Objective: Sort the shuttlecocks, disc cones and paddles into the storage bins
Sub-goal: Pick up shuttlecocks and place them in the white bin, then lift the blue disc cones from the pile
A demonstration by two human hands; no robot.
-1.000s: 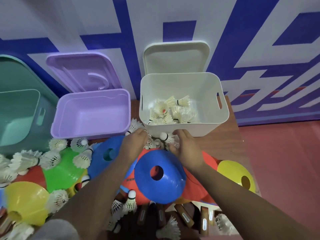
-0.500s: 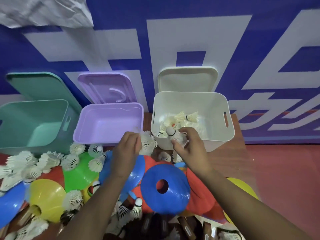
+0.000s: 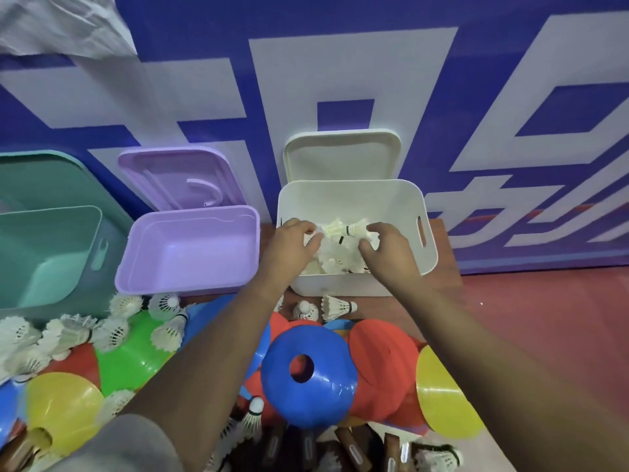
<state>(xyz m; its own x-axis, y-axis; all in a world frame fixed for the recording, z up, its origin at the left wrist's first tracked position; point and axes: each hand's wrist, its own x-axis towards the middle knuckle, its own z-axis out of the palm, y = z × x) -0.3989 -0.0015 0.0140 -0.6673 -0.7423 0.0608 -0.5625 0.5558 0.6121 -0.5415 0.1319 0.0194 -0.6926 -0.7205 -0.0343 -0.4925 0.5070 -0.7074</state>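
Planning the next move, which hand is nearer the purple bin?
Left. Left hand over the white bin, at its left edge beside the purple bin; right hand farther right.

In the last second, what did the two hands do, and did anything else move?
The left hand and right hand each lifted shuttlecocks off the pile, carried them forward over the near rim of the white bin, and are now inside it. Whether they have let go yet is unclear. The blue disc cone, the paddles and the purple bin stayed put.
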